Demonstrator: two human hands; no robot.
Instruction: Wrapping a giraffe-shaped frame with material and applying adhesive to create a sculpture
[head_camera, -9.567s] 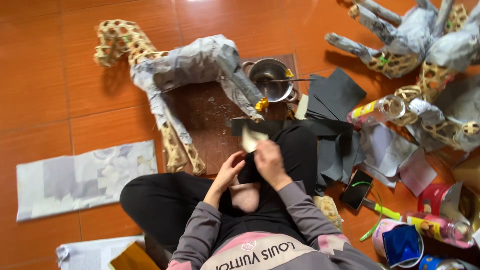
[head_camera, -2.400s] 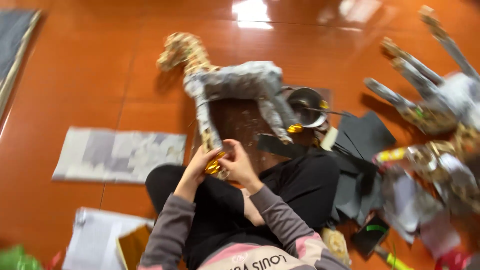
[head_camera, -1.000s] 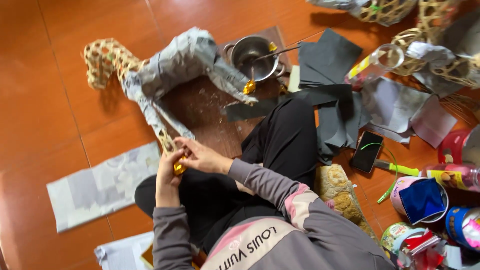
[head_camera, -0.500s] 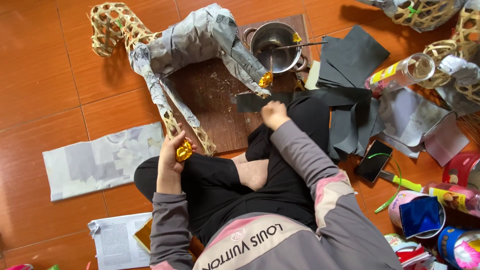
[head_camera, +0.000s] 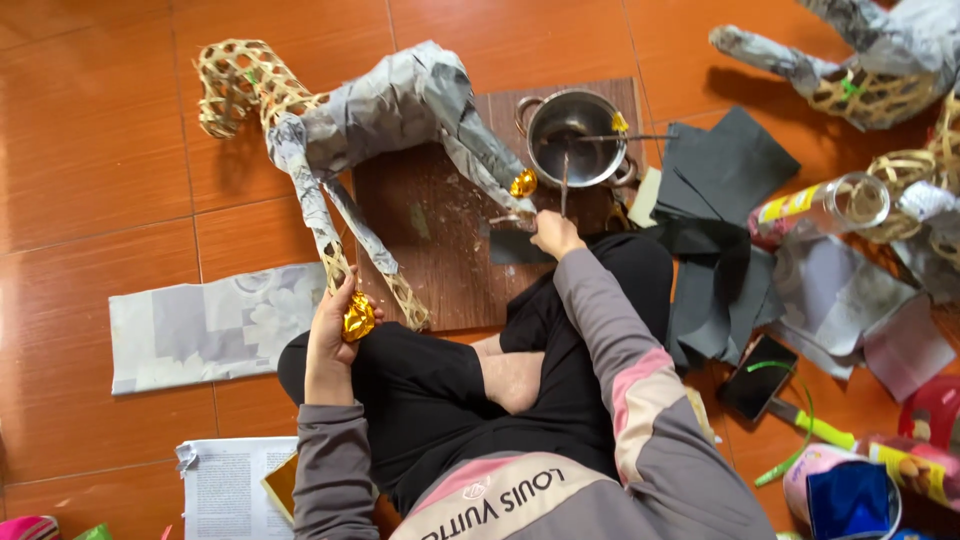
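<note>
A woven bamboo animal figure (head_camera: 350, 120), partly covered in grey paper, lies on the orange tile floor over a brown board (head_camera: 440, 230). My left hand (head_camera: 335, 320) grips one of its front legs at the gold foil hoof (head_camera: 357, 318). My right hand (head_camera: 555, 235) reaches forward and holds a thin brush (head_camera: 564, 185) whose tip dips into a small metal pot (head_camera: 573, 138). A second gold hoof (head_camera: 523, 184) shows on the rear leg next to the pot. My crossed legs in black trousers lie below the board.
Dark grey paper sheets (head_camera: 730, 170) are piled right of the pot, with a phone (head_camera: 758, 377) and a green-handled tool (head_camera: 815, 425). More paper-covered bamboo figures (head_camera: 880, 60) lie at the top right. A newspaper sheet (head_camera: 200, 325) lies left; coloured tins (head_camera: 850, 495) sit bottom right.
My right hand left the front leg, moved up to the pot and took hold of the brush. My left hand stayed on the gold hoof. The view shifted.
</note>
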